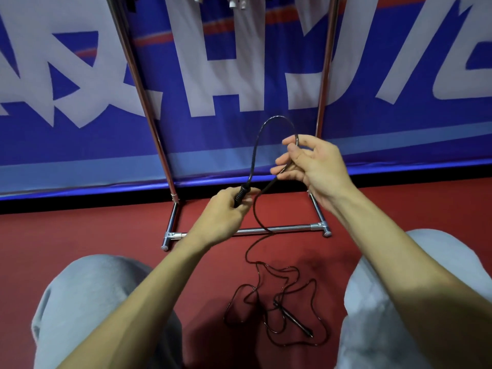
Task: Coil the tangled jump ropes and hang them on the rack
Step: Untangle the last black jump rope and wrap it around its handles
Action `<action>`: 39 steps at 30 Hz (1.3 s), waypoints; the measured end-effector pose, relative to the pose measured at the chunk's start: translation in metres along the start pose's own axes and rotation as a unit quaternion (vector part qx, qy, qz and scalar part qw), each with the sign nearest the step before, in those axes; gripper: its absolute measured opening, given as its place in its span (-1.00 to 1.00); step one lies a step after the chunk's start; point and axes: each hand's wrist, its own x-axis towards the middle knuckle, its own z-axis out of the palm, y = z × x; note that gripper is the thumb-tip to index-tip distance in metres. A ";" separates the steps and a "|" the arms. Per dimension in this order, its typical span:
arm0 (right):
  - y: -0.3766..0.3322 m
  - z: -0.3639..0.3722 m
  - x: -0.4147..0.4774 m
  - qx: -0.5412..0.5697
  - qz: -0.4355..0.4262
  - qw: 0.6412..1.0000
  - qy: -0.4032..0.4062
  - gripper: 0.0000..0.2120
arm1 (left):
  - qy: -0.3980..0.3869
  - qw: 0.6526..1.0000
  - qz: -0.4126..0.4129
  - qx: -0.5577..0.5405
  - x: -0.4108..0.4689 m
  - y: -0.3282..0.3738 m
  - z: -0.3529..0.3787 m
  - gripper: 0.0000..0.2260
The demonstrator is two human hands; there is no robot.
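Observation:
A thin black jump rope [256,150] arches up in a loop between my hands. My left hand [226,213] grips one black ribbed handle [242,194], from which the cord rises. My right hand [310,169] pinches the other side of the loop between thumb and fingers. From the hands the cord drops to the red floor, where the rest lies in a loose tangle [274,302] around the second handle [295,320]. The chrome rack [266,230] stands just behind, its two uprights rising out of view.
A blue banner [239,75] with large white letters hangs behind the rack. White handles of other items [237,2] hang at the top edge. My knees in grey trousers [87,302] flank the tangle on the red floor [80,230].

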 end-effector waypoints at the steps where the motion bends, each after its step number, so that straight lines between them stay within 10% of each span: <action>1: -0.002 -0.001 0.000 0.024 0.003 1.000 0.004 -0.92 | 0.014 1.000 0.011 0.015 0.000 0.000 0.002 -0.75; 8: -0.005 -0.007 0.003 0.242 0.098 0.962 0.076 -0.89 | -0.144 0.971 -0.036 -0.187 -0.007 0.012 0.014 -0.99; 14: 0.001 -0.007 0.004 0.134 0.142 0.976 0.091 -0.69 | -0.038 0.930 -0.072 -0.358 -0.007 0.023 0.017 -0.95; 20: 0.018 -0.004 0.003 -0.155 0.179 0.968 -0.083 -0.86 | 0.103 0.846 -0.067 -0.519 -0.003 0.029 -0.005 -0.96; 25: 0.018 0.000 -0.004 -0.180 0.225 0.921 -0.261 -0.66 | 0.156 0.779 -0.052 -0.605 -0.004 0.027 -0.016 -0.97; 30: 0.020 0.010 -0.014 -0.124 0.260 0.895 -0.339 -0.92 | 0.178 0.686 -0.078 -0.701 -0.002 0.019 -0.027 -0.89; 34: 0.018 0.017 -0.019 -0.170 0.226 0.894 -0.348 -0.88 | 0.230 0.721 -0.113 -0.644 -0.001 0.012 -0.022 -0.87; 39: 0.009 0.006 -0.010 -0.094 0.154 0.966 -0.186 -0.91 | 0.163 0.849 -0.139 -0.483 -0.003 0.012 -0.010 -0.89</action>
